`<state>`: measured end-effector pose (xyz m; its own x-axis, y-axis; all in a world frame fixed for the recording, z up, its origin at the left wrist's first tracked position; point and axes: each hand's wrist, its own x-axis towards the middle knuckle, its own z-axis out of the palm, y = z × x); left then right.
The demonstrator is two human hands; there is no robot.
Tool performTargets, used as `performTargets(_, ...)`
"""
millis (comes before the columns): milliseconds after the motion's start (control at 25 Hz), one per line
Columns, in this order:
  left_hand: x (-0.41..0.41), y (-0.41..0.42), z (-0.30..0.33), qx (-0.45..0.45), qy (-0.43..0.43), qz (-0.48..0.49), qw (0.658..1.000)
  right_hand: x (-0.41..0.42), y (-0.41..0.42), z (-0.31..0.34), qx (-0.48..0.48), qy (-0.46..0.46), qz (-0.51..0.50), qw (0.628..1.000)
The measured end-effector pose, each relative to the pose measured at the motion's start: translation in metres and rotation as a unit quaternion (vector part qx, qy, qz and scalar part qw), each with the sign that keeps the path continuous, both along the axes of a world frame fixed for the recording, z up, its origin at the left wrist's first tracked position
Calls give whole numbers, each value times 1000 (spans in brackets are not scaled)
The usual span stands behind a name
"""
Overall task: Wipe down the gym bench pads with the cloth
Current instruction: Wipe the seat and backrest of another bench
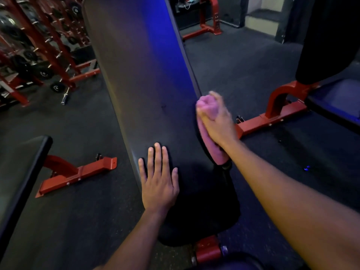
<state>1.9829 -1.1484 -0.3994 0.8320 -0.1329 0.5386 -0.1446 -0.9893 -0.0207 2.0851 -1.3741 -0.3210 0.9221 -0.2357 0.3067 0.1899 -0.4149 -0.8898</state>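
Mid-task, judging by position: right hand (215,115) gripping pink cloth (209,137) at long pad (140,65) right edge; left hand (158,182) flat, bracing. Wiped extent indeterminate; seat pad (204,211) probably pending.

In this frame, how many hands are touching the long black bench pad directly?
1: the left hand lies flat on the long black bench pad. The right hand grips a rolled pink cloth at the pad's right edge.

Long dark bench pad (136,75), blue glare along its right side; left hand (158,184) flat on it, pink cloth (209,137) against its right edge.
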Motion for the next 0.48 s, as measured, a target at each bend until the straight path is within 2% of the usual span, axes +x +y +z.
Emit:
performTargets(40,0,0,0,0,-1,1,1000,6,3,-1,-26,19,24,999)
performTargets(120,-1,-1,0,-4,0,1,1000,-3,-1,-19,-18,50,33,998)
performTargets(360,-1,-2,-2,-4,-3,2,1000,-129,-16,-101,35,101,59,993)
performTargets(480,0,-2,-1,1,-5,4,1000,-93,-11,-90,26,124,1,992)
